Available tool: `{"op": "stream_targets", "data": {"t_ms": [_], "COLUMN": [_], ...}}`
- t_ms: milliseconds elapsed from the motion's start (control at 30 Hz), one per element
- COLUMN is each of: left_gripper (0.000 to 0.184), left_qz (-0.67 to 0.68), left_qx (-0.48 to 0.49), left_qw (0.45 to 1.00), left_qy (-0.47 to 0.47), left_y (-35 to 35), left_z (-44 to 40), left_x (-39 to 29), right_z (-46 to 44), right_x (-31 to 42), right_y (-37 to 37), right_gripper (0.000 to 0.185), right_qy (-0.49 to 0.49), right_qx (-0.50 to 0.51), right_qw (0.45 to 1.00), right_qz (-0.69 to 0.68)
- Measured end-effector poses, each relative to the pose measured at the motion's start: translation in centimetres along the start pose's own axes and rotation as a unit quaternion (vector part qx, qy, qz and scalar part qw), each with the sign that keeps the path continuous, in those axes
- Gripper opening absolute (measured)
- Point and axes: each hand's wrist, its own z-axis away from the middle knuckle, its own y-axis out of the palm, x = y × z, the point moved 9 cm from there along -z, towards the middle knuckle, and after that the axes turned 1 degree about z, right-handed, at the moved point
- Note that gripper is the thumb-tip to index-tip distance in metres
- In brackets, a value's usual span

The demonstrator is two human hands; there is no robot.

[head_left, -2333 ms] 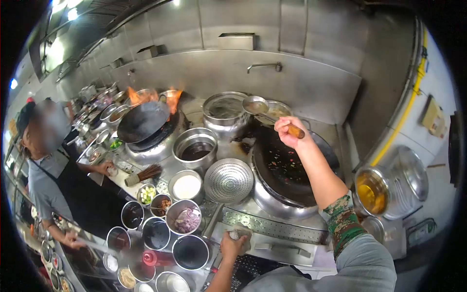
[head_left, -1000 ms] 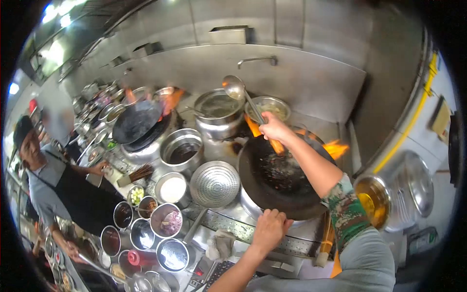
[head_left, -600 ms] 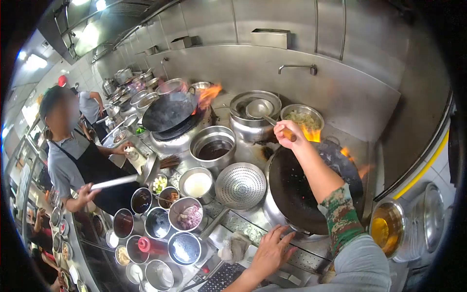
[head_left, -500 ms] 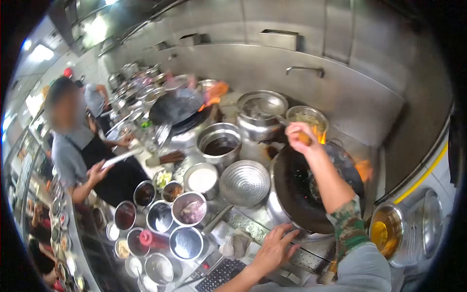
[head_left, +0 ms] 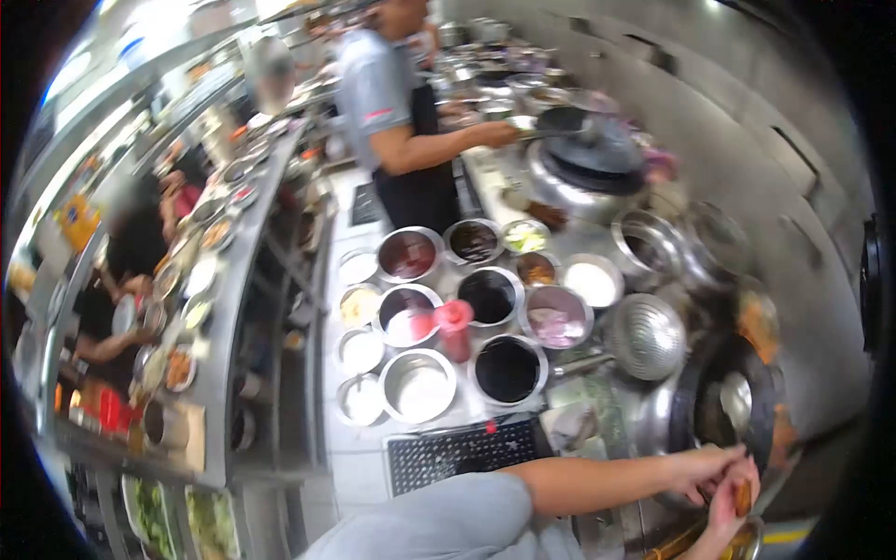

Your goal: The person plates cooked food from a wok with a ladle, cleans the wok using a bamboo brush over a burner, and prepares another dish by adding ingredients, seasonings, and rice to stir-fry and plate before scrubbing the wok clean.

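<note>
At the lower right, my right hand [head_left: 726,511] is closed round the wooden handle of a ladle [head_left: 735,401]. The ladle's bowl is over the inside of the dark wok [head_left: 726,357]. My left hand [head_left: 702,472] is at the wok's near edge, close against my right hand; its fingers are blurred and partly hidden. Left of the wok lies a perforated strainer [head_left: 646,336], its handle pointing left. A crumpled cloth [head_left: 571,426] rests nearer to me.
Several metal pots surround a red bottle [head_left: 455,327]. A co-worker [head_left: 406,140] stands beyond, one hand at another wok [head_left: 597,154]. Orange flame [head_left: 758,322] shows behind my wok. A counter [head_left: 257,308] with bowls runs along the left.
The view has swung left, bringing the left counter into sight. The ladle's bowl has moved from the pot behind to the wok. My two hands have come together at the wok's edge.
</note>
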Motion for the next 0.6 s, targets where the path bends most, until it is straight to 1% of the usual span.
{"op": "stream_targets", "data": {"t_ms": [33, 67, 100, 133, 167, 200, 233, 267, 333, 367, 400, 433, 467, 500, 533, 567, 600], "left_gripper": [0.054, 0.048, 0.049, 0.05, 0.05, 0.052, 0.055, 0.055, 0.061, 0.064, 0.065, 0.053, 0.04, 0.022, 0.008, 0.016, 0.011], "left_qz": [0.078, 0.054, 0.076, 0.091, 0.094, 0.052, 0.008, 0.011, 0.042, 0.046, -0.01, -0.028, -0.089, -0.296, -0.15, -0.332, -0.472], "left_qx": [-0.055, -0.013, -0.009, 0.01, 0.007, -0.028, -0.064, -0.068, -0.051, -0.079, -0.01, -0.061, -0.002, 0.153, -0.047, 0.001, 0.008], "left_qw": [0.995, 0.998, 0.997, 0.996, 0.995, 0.998, 0.998, 0.998, 0.998, 0.996, 1.0, 0.994, 0.993, 0.935, 0.981, 0.933, 0.862], "left_qy": [-0.008, -0.01, -0.011, -0.023, -0.02, -0.017, -0.011, -0.004, -0.01, -0.022, 0.013, -0.086, -0.074, 0.123, -0.112, -0.138, -0.184], "left_y": [-0.2, 1.5, 0.2, -0.2, 0.2, 0.7, 0.4, -0.2, -0.7, -1.8, -2.6, -5.6, -7.4, -7.9, -9.2, -9.8, -11.3], "left_z": [-1.0, 1.2, -0.5, -2.5, -1.6, -0.1, 1.2, 1.1, 0.4, 0.5, 0.2, -1.5, -2.8, -3.1, -0.7, -1.1, -1.3], "left_x": [1.8, 0.8, 1.8, 3.1, 2.4, 0.9, -0.2, -0.9, -1.5, -1.7, -3.1, -2.6, -3.3, -5.0, -4.7, -5.1, -5.4], "right_z": [3.1, 4.5, 6.1, 8.6, 11.0, 13.1, 14.2, 14.7, 14.5, 14.1, 13.6, 13.3, 13.3, 13.2, 13.3, 13.3, 13.4], "right_x": [4.1, 5.3, 4.5, 3.7, 2.9, 2.4, 2.2, 2.6, 3.0, 3.2, 3.5, 3.7, 4.2, 4.4, 4.7, 5.0, 5.1], "right_y": [2.2, 3.8, 5.4, 6.0, 6.5, 7.5, 8.7, 9.3, 8.4, 7.8, 7.2, 6.3, 5.8, 5.1, 4.4, 3.8, 3.4], "right_gripper": [0.044, 0.044, 0.044, 0.044, 0.045, 0.046, 0.047, 0.047, 0.046, 0.046, 0.046, 0.045, 0.045, 0.045, 0.045, 0.044, 0.044], "right_qy": [-0.033, -0.031, 0.045, 0.121, 0.196, 0.269, 0.337, 0.361, 0.363, 0.355, 0.35, 0.346, 0.345, 0.344, 0.343, 0.345, 0.346], "right_qx": [-0.079, -0.057, 0.006, 0.052, 0.096, 0.139, 0.182, 0.187, 0.138, 0.114, 0.089, 0.069, 0.046, 0.035, 0.023, 0.016, 0.009], "right_qw": [0.996, 0.998, 0.994, 0.975, 0.942, 0.895, 0.837, 0.832, 0.874, 0.896, 0.912, 0.924, 0.931, 0.935, 0.937, 0.938, 0.938], "right_qz": [-0.008, -0.015, -0.102, -0.181, -0.256, -0.328, -0.392, -0.378, -0.291, -0.242, -0.193, -0.148, -0.106, -0.079, -0.058, -0.041, -0.026]}}
